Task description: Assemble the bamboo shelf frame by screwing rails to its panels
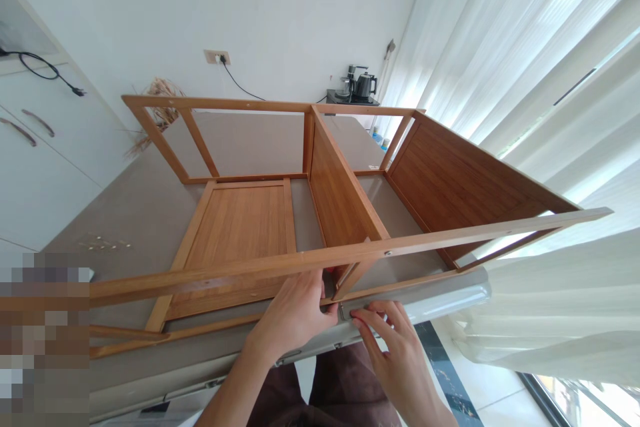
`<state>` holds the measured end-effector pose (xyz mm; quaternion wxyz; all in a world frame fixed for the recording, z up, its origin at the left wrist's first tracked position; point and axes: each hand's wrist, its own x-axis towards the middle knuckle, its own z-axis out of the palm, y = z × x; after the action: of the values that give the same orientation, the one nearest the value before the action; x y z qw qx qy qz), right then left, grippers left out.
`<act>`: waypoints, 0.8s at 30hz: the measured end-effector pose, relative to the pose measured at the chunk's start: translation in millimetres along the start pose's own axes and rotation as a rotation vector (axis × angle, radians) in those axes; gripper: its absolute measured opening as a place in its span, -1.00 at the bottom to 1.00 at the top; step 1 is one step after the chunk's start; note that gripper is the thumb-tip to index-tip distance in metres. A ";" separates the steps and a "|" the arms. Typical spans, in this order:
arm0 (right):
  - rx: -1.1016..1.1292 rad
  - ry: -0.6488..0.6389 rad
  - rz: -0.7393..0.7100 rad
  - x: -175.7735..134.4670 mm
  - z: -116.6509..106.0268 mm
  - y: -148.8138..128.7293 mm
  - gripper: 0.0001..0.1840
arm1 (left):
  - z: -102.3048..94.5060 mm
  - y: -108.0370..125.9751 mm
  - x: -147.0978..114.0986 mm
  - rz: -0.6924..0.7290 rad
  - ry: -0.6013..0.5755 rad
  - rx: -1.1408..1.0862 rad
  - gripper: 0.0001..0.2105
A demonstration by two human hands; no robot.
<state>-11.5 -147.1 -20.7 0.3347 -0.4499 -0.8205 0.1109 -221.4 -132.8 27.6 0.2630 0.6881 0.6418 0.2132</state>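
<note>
A brown wooden shelf frame [350, 250] lies on its side on the table, with a solid divider panel [345, 180] across its middle. My left hand [295, 307] is closed around the frame's near side by the foot of the divider, its fingers partly hidden behind the wood. Just right of it, my right hand [387, 337] pinches a small thin metal piece, which looks like a hex key [343, 311], against the lower near rail. A loose-looking wooden panel [240, 220] lies flat within the left bay. One bolt head [389, 253] shows in the upper near rail.
Several small metal fittings [105, 243] are scattered on the grey-covered table [135, 207] at left. Dried stalks [163, 97] stand behind the frame. A black kettle [365, 85] sits at the back, near white curtains [500, 80]. White cabinets [45, 167] border the left; a blurred patch hides the lower left corner.
</note>
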 end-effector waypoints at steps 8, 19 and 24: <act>-0.008 -0.002 -0.018 -0.8 0.9 1.7 -0.83 | -1.0 4.9 3.6 0.016 0.011 0.039 -0.73; 0.071 -0.029 -0.012 -4.2 5.9 -7.5 -0.70 | -0.4 9.4 4.3 -0.004 0.023 0.056 -0.69; 0.066 -0.030 -0.014 -7.3 12.8 -7.1 -0.72 | -0.7 7.6 4.1 0.016 0.020 0.053 -0.71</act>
<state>-21.8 -155.6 -30.2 0.3380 -0.4312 -0.8244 0.1422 -215.6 -129.0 32.8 0.2365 0.6978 0.6443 0.2050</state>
